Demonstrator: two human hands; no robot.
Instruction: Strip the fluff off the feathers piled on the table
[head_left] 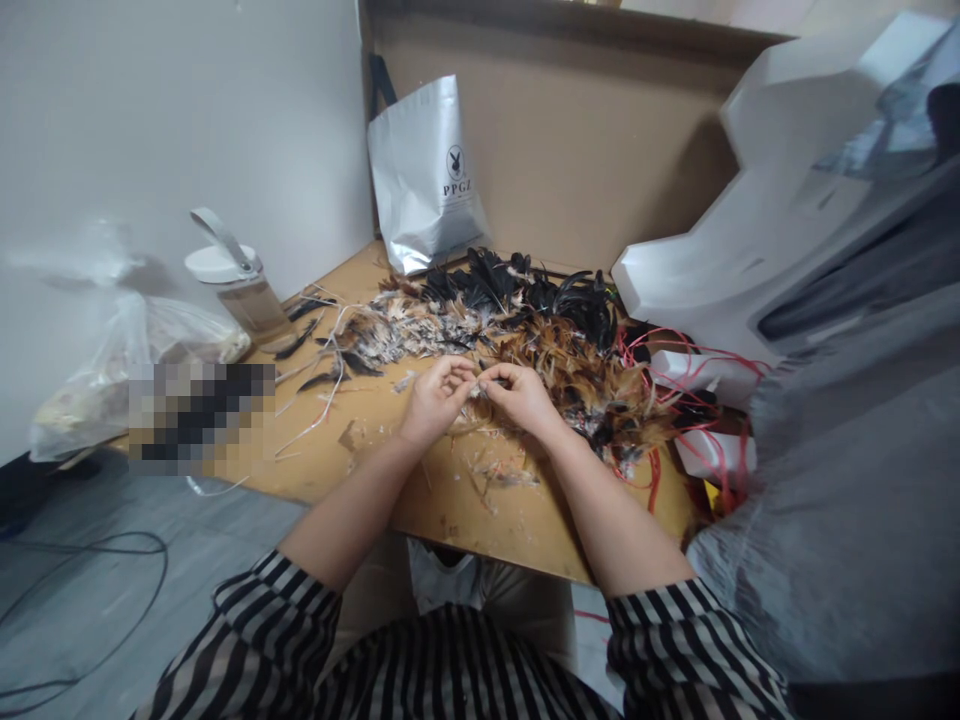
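Over the wooden table, my left hand (442, 395) and my right hand (521, 397) meet fingertip to fingertip. Both are closed in a pinch on what looks like a small feather (478, 386), pale and mostly covered by the fingers. Just beyond them lies a wide pile of feathers: brown feathers (555, 350) near my right hand, black feathers (491, 280) at the back, and grey-white mottled feathers (405, 335) to the left. Loose feather scraps (502, 475) are scattered on the table (450, 510) between my forearms.
A silver bag (420, 170) stands against the back board. At the left are a lidded bottle (247, 290) and a plastic bag (150, 340). Red cords (720, 460) tangle over white blocks at the right, below a large white foam piece (690, 270). Grey plastic sheeting (862, 480) bulges beside my right arm.
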